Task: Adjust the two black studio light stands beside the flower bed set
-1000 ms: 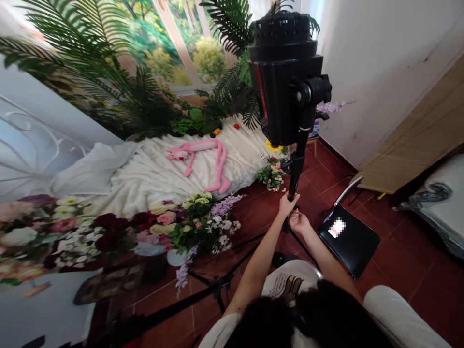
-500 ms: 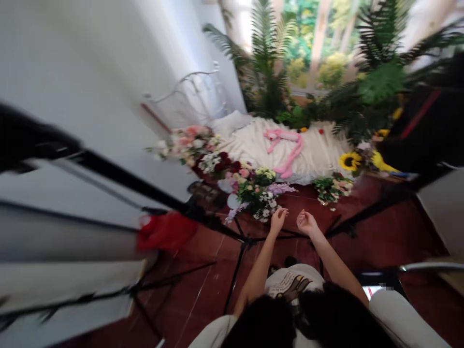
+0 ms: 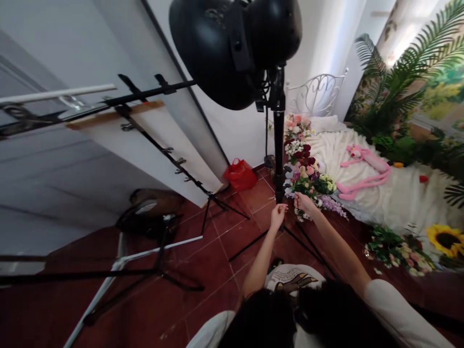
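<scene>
My left hand (image 3: pixel 278 217) is raised in front of me, its thumb and fingers drawn together. Close on its right, my right hand (image 3: pixel 305 205) has its fingers curled in. Whether either holds something small I cannot make out. Both hands appear near the lower part of a black light stand (image 3: pixel 279 150), though contact with it cannot be told. The stand carries a large black studio lamp (image 3: pixel 235 48). Beyond my right hand lies a row of flower bouquets (image 3: pixel 308 179).
A bed with a white cover (image 3: pixel 409 193) holds a pink plush toy (image 3: pixel 377 166). At the left are a clamped paper backdrop (image 3: pixel 163 140) and a white stand leg (image 3: pixel 159 250). A red plastic bag (image 3: pixel 240 175) sits on the tiled floor (image 3: pixel 217 270). A sunflower (image 3: pixel 445 240) lies at right.
My view has turned left, so the bed and flowers now sit further right. The lamp, its stand and the paper backdrop show clearly. My hands have come closer together.
</scene>
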Tool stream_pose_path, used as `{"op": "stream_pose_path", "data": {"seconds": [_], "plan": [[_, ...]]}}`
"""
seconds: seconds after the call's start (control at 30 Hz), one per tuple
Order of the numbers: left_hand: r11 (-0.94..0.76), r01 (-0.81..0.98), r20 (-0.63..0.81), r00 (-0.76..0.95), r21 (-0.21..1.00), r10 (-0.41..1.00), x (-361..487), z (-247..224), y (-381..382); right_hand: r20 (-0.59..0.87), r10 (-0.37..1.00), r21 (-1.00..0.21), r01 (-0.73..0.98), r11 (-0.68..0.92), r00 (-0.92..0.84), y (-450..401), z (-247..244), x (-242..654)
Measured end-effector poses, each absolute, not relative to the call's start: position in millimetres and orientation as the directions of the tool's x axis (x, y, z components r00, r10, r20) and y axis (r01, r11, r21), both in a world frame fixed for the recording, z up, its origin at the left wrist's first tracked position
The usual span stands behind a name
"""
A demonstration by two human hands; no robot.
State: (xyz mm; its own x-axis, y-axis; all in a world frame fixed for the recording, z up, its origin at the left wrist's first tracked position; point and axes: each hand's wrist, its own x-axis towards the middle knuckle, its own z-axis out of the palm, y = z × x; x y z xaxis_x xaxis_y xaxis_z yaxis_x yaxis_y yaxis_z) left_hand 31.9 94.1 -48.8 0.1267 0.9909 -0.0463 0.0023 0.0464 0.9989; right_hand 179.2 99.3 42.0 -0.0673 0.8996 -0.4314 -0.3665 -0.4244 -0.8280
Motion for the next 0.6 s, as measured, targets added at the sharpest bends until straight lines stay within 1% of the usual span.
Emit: {"op": "stream_pose_path", "data": {"seconds": [0.1,0.13,0.17,0.23,0.3,0.37,0.4,0.53,0.6], "plan": [[-0.018,0.082,0.018,-0.007,0.997,1.0,24.1,-43.5,97.0,-0.476,0.875,-0.861,-0.153,-0.484,-0.09,141.9,61.7,188.7],[-0.034,0.117,0.04,-0.055,0.993,0.998,22.6,-40.7,97.9,-0.492,0.863,-0.864,-0.056,-0.5,-0.113,157.4,70.2,191.6],[-0.045,0.156,0.061,-0.095,0.987,0.994,21.6,-37.6,98.7,-0.514,0.845,-0.857,0.075,-0.509,-0.148,172.6,78.9,193.8],[-0.067,0.237,0.104,-0.146,0.969,0.984,20.5,-31.6,100.1,-0.574,0.782,-0.81,0.309,-0.499,-0.243,199.5,94.5,195.8],[-0.095,0.301,0.151,-0.168,0.949,0.974,19.9,-26.4,101.4,-0.647,0.679,-0.751,0.442,-0.49,-0.347,219.1,104.9,195.9],[-0.125,0.333,0.189,-0.168,0.935,0.967,19.4,-21.9,103.2,-0.701,0.589,-0.708,0.497,-0.502,-0.403,231.2,109.3,195.9],[-0.142,0.343,0.206,-0.16,0.929,0.965,19.2,-19.4,104.4,-0.711,0.57,-0.698,0.503,-0.509,-0.411,234.8,109.8,196.2],[-0.2,0.362,0.257,-0.116,0.91,0.959,19.6,-5.9,110.8,-0.706,0.558,-0.707,0.484,-0.516,-0.436,240.0,108.3,199.2],[-0.22,0.36,0.272,-0.099,0.907,0.957,21.2,1.6,114.2,-0.681,0.593,-0.728,0.48,-0.489,-0.43,240.0,109.1,200.0]]}}
